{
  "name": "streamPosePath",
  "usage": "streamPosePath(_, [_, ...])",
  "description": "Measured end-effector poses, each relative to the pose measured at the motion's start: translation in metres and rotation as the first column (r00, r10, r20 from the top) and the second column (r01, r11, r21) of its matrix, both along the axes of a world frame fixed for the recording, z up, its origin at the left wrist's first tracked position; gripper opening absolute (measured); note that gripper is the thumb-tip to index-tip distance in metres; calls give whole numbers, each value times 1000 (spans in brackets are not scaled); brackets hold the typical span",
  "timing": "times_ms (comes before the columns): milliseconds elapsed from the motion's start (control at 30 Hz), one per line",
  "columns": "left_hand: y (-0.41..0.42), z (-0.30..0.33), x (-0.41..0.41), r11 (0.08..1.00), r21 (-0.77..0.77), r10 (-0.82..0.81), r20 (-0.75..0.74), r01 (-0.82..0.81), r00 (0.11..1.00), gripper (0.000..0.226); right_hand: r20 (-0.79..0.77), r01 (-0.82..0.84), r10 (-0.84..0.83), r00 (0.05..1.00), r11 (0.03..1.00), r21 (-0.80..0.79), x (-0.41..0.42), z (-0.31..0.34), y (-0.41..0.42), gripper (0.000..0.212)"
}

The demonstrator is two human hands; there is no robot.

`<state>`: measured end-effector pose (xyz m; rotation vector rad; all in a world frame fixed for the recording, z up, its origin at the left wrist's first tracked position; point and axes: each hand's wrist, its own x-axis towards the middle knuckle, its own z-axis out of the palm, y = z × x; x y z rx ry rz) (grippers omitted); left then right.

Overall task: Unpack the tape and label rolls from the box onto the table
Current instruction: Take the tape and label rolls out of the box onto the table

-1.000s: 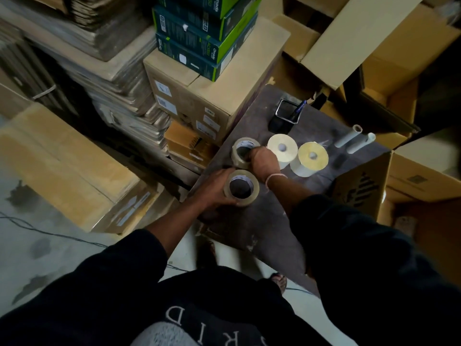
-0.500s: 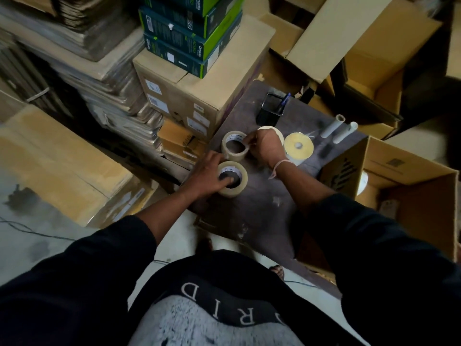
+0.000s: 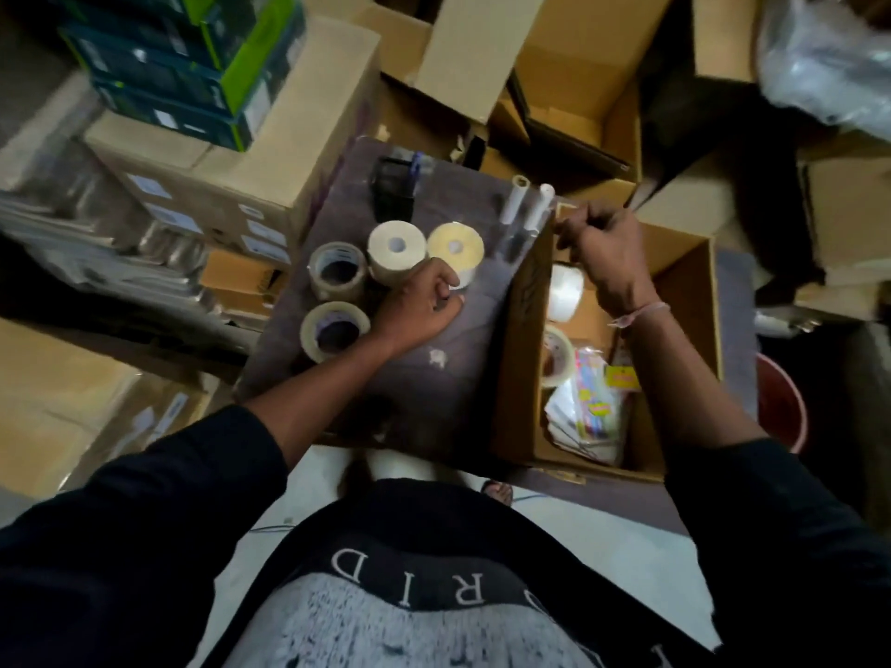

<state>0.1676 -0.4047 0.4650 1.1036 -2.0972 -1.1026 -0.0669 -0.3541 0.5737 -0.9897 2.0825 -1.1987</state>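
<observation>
Two clear tape rolls (image 3: 337, 270) (image 3: 332, 330) lie flat on the dark table (image 3: 434, 383), beside a cream label roll (image 3: 396, 250) and a yellow label roll (image 3: 455, 243). My left hand (image 3: 419, 308) rests on the table next to them with loosely curled fingers and holds nothing. The open cardboard box (image 3: 518, 359) stands at the table's right. Inside it are a white roll (image 3: 565, 291), a tape roll (image 3: 557, 356) and colourful packets (image 3: 593, 412). My right hand (image 3: 605, 253) is above the box, fingers curled round its far left corner.
A black pen holder (image 3: 395, 190) and two white tubes (image 3: 513, 197) stand at the table's far edge. Stacked cartons (image 3: 231, 176) with green boxes (image 3: 193, 65) crowd the left, open cartons (image 3: 578, 89) the back. A red bucket (image 3: 781, 407) sits right of the box.
Both hands have let go of the tape rolls. My right hand swung right to the box's corner, my left slid right onto bare table. The view turned right, showing the box's inside.
</observation>
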Motion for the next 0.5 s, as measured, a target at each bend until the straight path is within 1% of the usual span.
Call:
streamPosePath(67, [8,3,-26,998,58,-29,-18,30,999,16,-70,51,-39,997,981,186,-27,-9,23,21])
streamPosePath(133, [15,5,-49,993,104,-55,-43,59,998,15,-114,21,29,993,908,418,-45,-25,42,18])
streamPosePath(200, [22,8,-67,987,134,-78,-54,85,995,16,-83,-84,175,981,769,634,-52,-47,54,13])
streamPosePath(233, [26,9,-74,984,151,-89,-56,96,994,17,-65,-147,278,958,675,723,-52,-56,59,8])
streamPosePath(267, [28,10,-79,981,163,-98,-54,106,994,19,-69,-182,375,925,592,785,-51,-70,62,9])
streamPosePath(300, [30,9,-83,979,169,-105,-54,113,993,20,-116,-170,467,877,525,834,-50,-82,62,17])
streamPosePath(333, [31,8,-87,977,179,-110,-58,118,992,20,-189,-121,493,850,531,839,-47,-93,63,26])
streamPosePath(367, [32,7,-89,973,196,-108,-68,119,992,22,-251,-69,479,841,555,829,-43,-96,65,33])
streamPosePath(400, [32,5,-91,970,214,-100,-78,114,992,23,-326,-21,468,821,596,802,-40,-102,66,35])
streamPosePath(500, [31,3,-92,966,235,-89,-77,105,993,25,-360,-5,452,816,628,778,-34,-112,68,34])
